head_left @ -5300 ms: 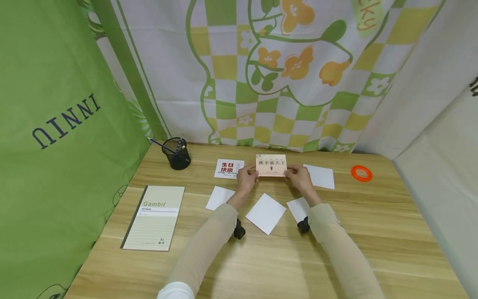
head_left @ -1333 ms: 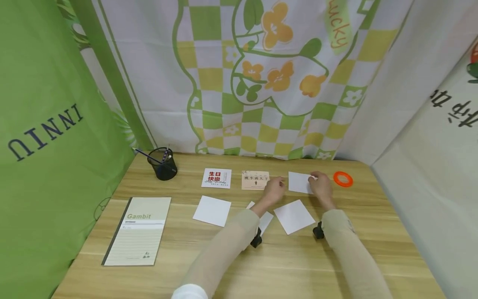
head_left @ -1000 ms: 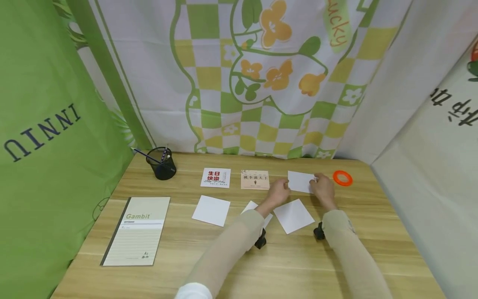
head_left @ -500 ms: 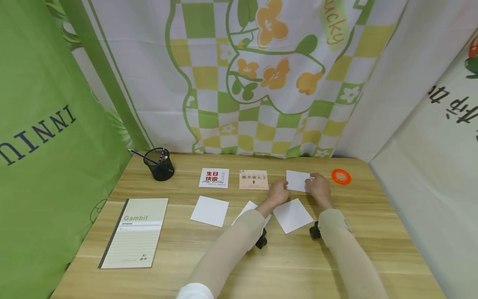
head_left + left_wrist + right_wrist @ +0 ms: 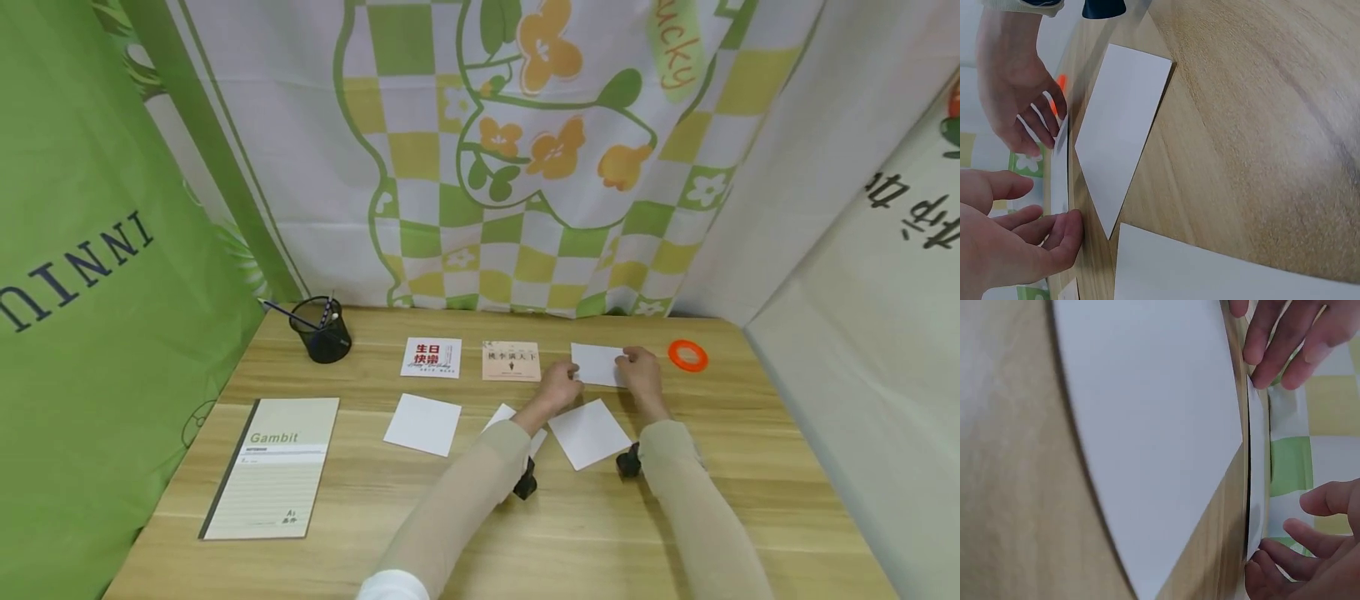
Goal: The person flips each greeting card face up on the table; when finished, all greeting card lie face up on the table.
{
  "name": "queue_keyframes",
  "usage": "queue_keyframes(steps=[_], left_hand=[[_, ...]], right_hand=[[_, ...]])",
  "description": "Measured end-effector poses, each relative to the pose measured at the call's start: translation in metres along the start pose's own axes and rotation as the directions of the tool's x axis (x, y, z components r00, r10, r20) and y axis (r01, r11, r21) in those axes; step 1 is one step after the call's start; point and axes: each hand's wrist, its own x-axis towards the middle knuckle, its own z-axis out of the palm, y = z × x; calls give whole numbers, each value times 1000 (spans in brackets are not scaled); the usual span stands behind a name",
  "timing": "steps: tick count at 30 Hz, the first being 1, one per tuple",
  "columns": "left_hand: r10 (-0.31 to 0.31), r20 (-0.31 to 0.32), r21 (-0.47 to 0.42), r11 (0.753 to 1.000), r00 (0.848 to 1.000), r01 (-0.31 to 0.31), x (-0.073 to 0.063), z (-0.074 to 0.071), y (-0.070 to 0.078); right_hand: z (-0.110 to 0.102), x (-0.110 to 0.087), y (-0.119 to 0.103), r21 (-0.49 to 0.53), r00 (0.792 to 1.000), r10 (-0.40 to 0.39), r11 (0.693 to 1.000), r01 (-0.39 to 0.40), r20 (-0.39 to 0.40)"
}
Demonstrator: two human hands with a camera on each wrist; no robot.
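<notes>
A blank white card (image 5: 596,364) lies at the right of the back row, with a hand at either end. My left hand (image 5: 558,387) touches its left end with the fingertips, and the thumb stands apart from the card in the left wrist view. At the right end, the fingers of my right hand (image 5: 642,379) touch the card, with the thumb raised away in the right wrist view. Left of it lie a pink card (image 5: 511,361) with dark characters and a white card with red characters (image 5: 431,357).
Nearer lie blank white cards: one at left (image 5: 423,424), one at right (image 5: 589,433), and a middle one (image 5: 498,414) partly covered by the left sleeve. A notebook (image 5: 273,467), a pen holder (image 5: 322,333) and an orange ring (image 5: 687,356) stand around them.
Earlier both hands held the pink card; now it lies on the table. Both hands have moved right to the blank back card, which has shifted slightly left.
</notes>
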Motion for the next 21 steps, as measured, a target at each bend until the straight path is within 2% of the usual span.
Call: queue_keyframes(steps=[6,13,17,21], left_hand=[[16,-7,-12,1000,1000,-16,0,0,-3],[18,-36,-52,998,999,-20,1,-1,-5],[13,-71,-85,996,997,-19,2,-1,-6],[40,-130,-83,995,991,-51,3,0,-9]], right_hand=[[-3,0,0,89,1000,6,996,-3,-31],[-8,-1,4,89,999,-17,996,21,-40],[-10,-2,5,100,1000,-5,995,8,-26],[-10,-1,4,96,999,10,995,-7,-36]])
